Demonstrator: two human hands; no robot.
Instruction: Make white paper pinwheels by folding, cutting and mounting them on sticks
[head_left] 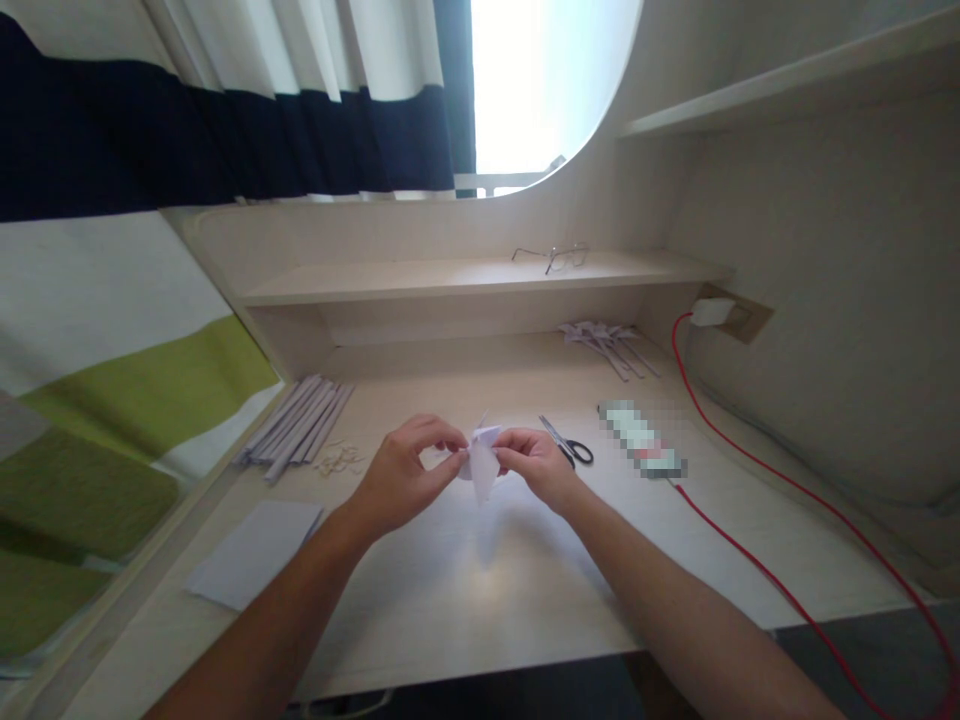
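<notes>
Together two hands [469, 470], one folded paper [482, 462], one scissors [568, 443]

pale desk [480, 590] with paper rolls [298, 427], sheet [255, 552], scissors [567, 443], red cable [757, 570]

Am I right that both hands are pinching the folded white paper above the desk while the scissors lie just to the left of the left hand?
Not quite. In the head view the scissors lie just right of the right hand, not left of the left hand. Both hands do pinch the folded white paper above the desk.
</notes>
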